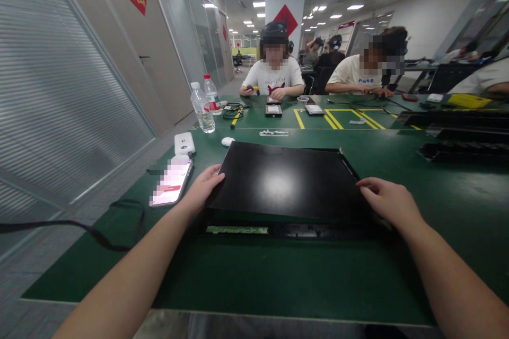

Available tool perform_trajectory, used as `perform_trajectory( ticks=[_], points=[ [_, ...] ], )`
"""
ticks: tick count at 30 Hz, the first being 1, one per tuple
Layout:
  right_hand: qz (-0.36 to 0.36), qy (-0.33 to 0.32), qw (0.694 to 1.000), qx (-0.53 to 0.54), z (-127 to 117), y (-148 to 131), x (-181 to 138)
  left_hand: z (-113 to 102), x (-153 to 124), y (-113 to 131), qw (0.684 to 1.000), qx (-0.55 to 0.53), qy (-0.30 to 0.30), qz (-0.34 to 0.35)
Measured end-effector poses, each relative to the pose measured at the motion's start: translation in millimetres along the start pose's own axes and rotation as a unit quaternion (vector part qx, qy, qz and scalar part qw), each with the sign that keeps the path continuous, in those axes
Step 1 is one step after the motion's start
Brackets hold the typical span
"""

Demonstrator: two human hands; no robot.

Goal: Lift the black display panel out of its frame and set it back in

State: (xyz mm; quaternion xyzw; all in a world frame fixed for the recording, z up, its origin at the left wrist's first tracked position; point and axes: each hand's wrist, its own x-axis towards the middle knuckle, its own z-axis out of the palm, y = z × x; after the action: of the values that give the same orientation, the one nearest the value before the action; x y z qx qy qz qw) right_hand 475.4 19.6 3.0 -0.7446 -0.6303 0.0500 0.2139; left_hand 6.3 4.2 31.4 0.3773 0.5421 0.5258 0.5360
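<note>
A glossy black screen panel (278, 180) is in front of me, tilted over a black frame (318, 231) on the table. Along the frame's near side runs a narrow green circuit board (237, 230). My left hand (204, 184) grips the panel's left edge, thumb on top and fingers partly hidden. On the opposite side, my right hand (389, 198) pinches the panel's right edge near the frame's rim; its lower fingers are hard to see. Light reflects off the middle of the panel.
The green table (278, 275) holds a lit phone (173, 183), a white device (184, 144) and two bottles (203, 108) to the left. Dark strips (465, 137) lie at right. Across the table, a person (272, 74) handles small drives (273, 110); another person (360, 71) works alongside.
</note>
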Motion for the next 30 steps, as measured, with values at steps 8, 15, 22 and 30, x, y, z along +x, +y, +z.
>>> perform_trajectory(
  ticks=[8,15,22,30],
  points=[
    [-0.005,0.003,1.000,0.025,2.3,5.0,2.5,0.7,-1.9,1.5,1.000,0.005,-0.002,-0.008],
    [-0.008,0.009,0.999,0.031,2.8,7.4,3.9,-0.2,-0.7,0.6,1.000,0.009,0.004,-0.009],
    [0.011,0.014,0.999,0.046,2.1,6.6,4.5,-3.1,0.9,-1.8,1.000,0.008,-0.002,-0.003],
    [0.022,0.013,0.997,0.067,1.9,6.5,4.9,-2.4,1.2,-1.8,1.000,0.006,0.003,0.001]
  ],
)
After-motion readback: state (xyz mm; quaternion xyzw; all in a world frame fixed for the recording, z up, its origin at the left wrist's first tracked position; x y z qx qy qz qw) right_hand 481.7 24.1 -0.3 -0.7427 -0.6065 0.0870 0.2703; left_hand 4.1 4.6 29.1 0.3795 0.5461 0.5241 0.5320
